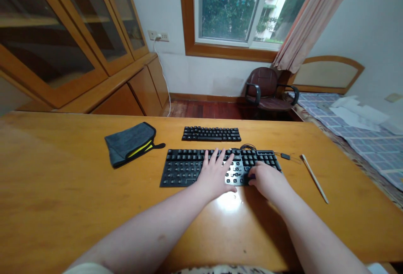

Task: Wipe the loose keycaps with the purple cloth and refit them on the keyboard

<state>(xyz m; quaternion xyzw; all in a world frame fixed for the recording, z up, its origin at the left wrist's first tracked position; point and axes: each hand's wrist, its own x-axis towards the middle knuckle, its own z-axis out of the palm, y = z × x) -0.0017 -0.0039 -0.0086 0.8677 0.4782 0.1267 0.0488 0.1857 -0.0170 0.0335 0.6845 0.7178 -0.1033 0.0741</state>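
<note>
A black keyboard (pixel 182 169) lies on the wooden table in front of me, with bare key switches over its left and middle part. Keycaps still sit on its top row and on the number block at the right. Spread flat across the middle of it is my left hand (pixel 214 177), fingers apart and touching the board. My right hand (pixel 267 181) is closed over the right part, its fingertips pinched down near the arrow keys; what they grip, if anything, is hidden. Just behind the keyboard, loose black keycaps (pixel 210 134) are laid out in rows in keyboard order.
On the left lies a folded grey cloth (pixel 129 142) with yellow lining. To the right are a small dark tag on a wire puller (pixel 285 156) and a pale stick (pixel 315 179). A coiled black cable (pixel 248 146) rests behind the keyboard. Beyond the table stands a chair (pixel 267 87).
</note>
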